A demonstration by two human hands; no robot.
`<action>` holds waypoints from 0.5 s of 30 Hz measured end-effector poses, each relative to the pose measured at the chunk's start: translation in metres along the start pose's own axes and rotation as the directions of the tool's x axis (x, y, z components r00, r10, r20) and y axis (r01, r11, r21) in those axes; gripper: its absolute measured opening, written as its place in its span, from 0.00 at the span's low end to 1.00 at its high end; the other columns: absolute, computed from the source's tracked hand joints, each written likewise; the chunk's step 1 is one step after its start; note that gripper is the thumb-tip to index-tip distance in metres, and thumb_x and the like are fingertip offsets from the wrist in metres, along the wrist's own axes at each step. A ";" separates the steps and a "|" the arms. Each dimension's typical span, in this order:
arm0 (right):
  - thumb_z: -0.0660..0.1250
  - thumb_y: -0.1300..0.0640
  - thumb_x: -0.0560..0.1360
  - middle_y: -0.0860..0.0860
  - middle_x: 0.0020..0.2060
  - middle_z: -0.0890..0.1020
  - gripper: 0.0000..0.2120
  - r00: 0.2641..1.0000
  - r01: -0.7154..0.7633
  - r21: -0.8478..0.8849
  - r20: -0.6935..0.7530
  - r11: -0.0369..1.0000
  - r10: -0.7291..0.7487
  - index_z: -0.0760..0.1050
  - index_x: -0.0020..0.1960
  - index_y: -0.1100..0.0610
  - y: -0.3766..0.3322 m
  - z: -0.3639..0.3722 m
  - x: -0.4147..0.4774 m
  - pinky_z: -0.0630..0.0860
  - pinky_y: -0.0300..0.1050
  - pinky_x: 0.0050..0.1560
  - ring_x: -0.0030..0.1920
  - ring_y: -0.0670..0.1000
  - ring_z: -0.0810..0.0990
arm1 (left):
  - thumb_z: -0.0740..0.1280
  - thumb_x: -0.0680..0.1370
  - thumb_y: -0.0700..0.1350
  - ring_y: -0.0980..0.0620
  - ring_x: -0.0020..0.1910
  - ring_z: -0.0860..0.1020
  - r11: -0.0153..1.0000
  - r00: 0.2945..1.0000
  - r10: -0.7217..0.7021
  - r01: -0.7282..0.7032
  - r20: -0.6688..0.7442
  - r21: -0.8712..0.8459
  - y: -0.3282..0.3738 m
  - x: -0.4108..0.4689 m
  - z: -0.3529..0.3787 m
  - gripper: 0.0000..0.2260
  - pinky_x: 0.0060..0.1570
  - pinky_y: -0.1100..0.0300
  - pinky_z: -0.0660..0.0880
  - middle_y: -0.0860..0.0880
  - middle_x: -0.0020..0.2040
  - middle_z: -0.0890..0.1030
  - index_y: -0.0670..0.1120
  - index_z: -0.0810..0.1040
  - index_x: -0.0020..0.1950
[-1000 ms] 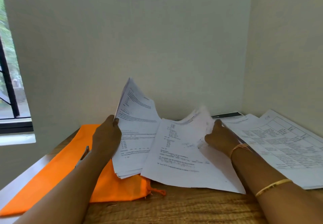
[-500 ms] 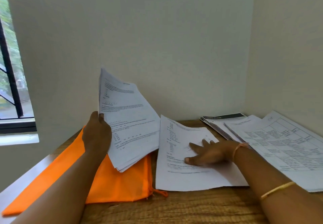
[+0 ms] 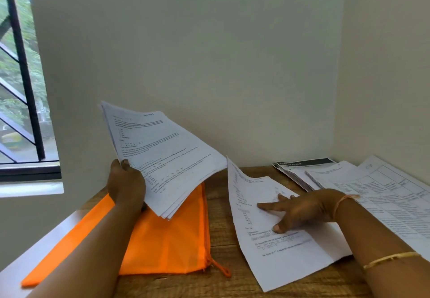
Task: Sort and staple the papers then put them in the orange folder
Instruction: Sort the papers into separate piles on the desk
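Sorting step, I'd say: no stapler in view and no staples visible. Your left hand (image 3: 126, 186) grips the stack of papers (image 3: 162, 158) by its left edge, tilted up just above the orange folder (image 3: 167, 239), which lies flat on the table (image 3: 221, 283). Your right hand (image 3: 300, 209) is flat, fingers spread, pressing a loose sheet (image 3: 279, 251) onto the wood; its far corner curls up. Likely next: peel off the top sheet and match it to the piles (image 3: 384, 195) at far right.
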State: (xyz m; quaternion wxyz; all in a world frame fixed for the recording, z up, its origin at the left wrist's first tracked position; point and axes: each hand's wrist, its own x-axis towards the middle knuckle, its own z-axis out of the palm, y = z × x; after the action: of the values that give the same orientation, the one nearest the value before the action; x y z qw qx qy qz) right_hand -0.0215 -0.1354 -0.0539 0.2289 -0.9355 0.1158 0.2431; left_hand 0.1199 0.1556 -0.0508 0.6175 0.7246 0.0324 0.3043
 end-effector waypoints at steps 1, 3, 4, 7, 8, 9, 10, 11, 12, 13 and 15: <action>0.67 0.44 0.74 0.54 0.76 0.35 0.38 1.000 -0.012 -0.032 0.000 0.999 0.012 0.46 0.74 0.34 -0.002 0.000 0.000 0.39 0.56 0.74 0.76 0.59 0.39 | 0.50 0.83 0.42 0.46 0.45 0.69 1.000 1.000 -0.009 0.009 -0.002 -0.005 0.000 0.000 0.000 0.10 0.44 0.55 0.64 0.38 0.54 0.76 0.42 0.69 0.53; 0.65 0.38 0.73 0.55 0.76 0.37 0.40 0.999 -0.047 -0.137 -0.003 0.989 0.047 0.43 0.74 0.35 -0.009 0.001 -0.001 0.40 0.57 0.73 0.76 0.59 0.39 | 0.50 0.83 0.43 0.44 0.46 0.70 0.999 0.999 -0.031 0.031 -0.022 -0.014 0.000 0.000 0.000 0.12 0.45 0.55 0.64 0.38 0.56 0.76 0.39 0.70 0.57; 0.64 0.36 0.72 0.56 0.76 0.38 0.41 0.998 -0.058 -0.185 -0.002 0.981 0.058 0.41 0.75 0.36 -0.013 0.002 -0.002 0.40 0.57 0.73 0.76 0.59 0.39 | 0.50 0.83 0.43 0.42 0.47 0.71 0.999 0.998 -0.048 0.047 -0.039 -0.025 0.000 0.000 -0.001 0.13 0.45 0.56 0.64 0.38 0.56 0.75 0.39 0.70 0.58; 0.61 0.35 0.73 0.56 0.77 0.42 0.41 0.997 -0.068 -0.296 0.014 0.953 0.075 0.39 0.76 0.39 -0.025 0.004 -0.007 0.43 0.56 0.74 0.76 0.59 0.42 | 0.51 0.83 0.43 0.46 0.44 0.69 0.983 0.983 -0.157 0.147 -0.095 -0.108 -0.005 0.008 -0.001 0.11 0.45 0.58 0.62 0.43 0.48 0.73 0.42 0.71 0.55; 0.61 0.34 0.73 0.55 0.77 0.43 0.41 0.997 -0.064 -0.325 0.020 0.944 0.075 0.39 0.76 0.40 -0.028 0.005 -0.009 0.44 0.56 0.74 0.76 0.59 0.43 | 0.51 0.83 0.43 0.48 0.42 0.68 0.971 0.973 -0.210 0.195 -0.099 -0.140 -0.008 0.012 -0.001 0.10 0.46 0.58 0.62 0.47 0.44 0.71 0.44 0.71 0.52; 0.61 0.34 0.73 0.55 0.77 0.45 0.41 0.997 -0.055 -0.354 0.026 0.934 0.068 0.40 0.76 0.40 -0.030 0.004 -0.010 0.45 0.55 0.74 0.77 0.58 0.45 | 0.51 0.83 0.43 0.48 0.42 0.68 0.959 0.963 -0.252 0.236 -0.091 -0.154 -0.011 0.016 0.000 0.09 0.47 0.56 0.64 0.50 0.39 0.68 0.45 0.71 0.51; 0.61 0.34 0.73 0.53 0.77 0.47 0.41 0.998 -0.042 -0.371 0.034 0.928 0.058 0.41 0.76 0.40 -0.032 0.004 -0.012 0.46 0.55 0.74 0.77 0.58 0.46 | 0.51 0.82 0.42 0.49 0.44 0.68 0.951 0.956 -0.283 0.269 -0.075 -0.151 -0.013 0.018 0.000 0.09 0.48 0.54 0.66 0.52 0.37 0.65 0.45 0.70 0.53; 0.61 0.34 0.73 0.52 0.77 0.49 0.40 0.998 -0.028 -0.381 0.037 0.924 0.045 0.43 0.77 0.40 -0.033 0.003 -0.014 0.48 0.55 0.74 0.76 0.57 0.49 | 0.52 0.82 0.42 0.48 0.46 0.68 0.948 0.954 -0.295 0.285 -0.058 -0.138 -0.014 0.019 0.001 0.11 0.50 0.51 0.68 0.51 0.37 0.66 0.43 0.70 0.59; 0.62 0.35 0.73 0.51 0.77 0.51 0.38 0.999 -0.016 -0.381 0.036 0.924 0.032 0.46 0.76 0.40 -0.034 0.002 -0.017 0.50 0.55 0.73 0.76 0.57 0.51 | 0.52 0.81 0.42 0.48 0.48 0.68 0.948 0.954 -0.298 0.290 -0.042 -0.132 -0.014 0.018 0.003 0.14 0.52 0.49 0.69 0.48 0.40 0.70 0.41 0.69 0.63; 0.62 0.35 0.73 0.50 0.77 0.54 0.36 0.999 -0.009 -0.372 0.032 0.928 0.023 0.50 0.76 0.40 -0.035 0.001 -0.021 0.52 0.54 0.73 0.76 0.56 0.53 | 0.52 0.82 0.43 0.47 0.49 0.70 0.947 0.956 -0.292 0.285 -0.024 -0.144 -0.013 0.015 0.004 0.15 0.53 0.49 0.70 0.44 0.44 0.73 0.40 0.68 0.65; 0.60 0.38 0.75 0.51 0.75 0.58 0.30 1.000 -0.006 -0.333 -0.006 0.943 0.004 0.57 0.74 0.43 -0.037 0.001 -0.028 0.55 0.51 0.71 0.74 0.55 0.57 | 0.52 0.83 0.43 0.41 0.56 0.73 0.961 0.970 -0.243 0.244 0.020 -0.132 -0.009 0.007 0.007 0.16 0.56 0.51 0.68 0.37 0.56 0.75 0.37 0.68 0.66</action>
State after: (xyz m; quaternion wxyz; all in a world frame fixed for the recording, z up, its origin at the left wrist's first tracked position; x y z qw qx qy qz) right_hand -0.0340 -0.0998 -0.0262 0.0666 -0.9611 0.0759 0.2571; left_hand 0.1316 0.1545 -0.0568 0.6975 0.6727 0.0996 0.2260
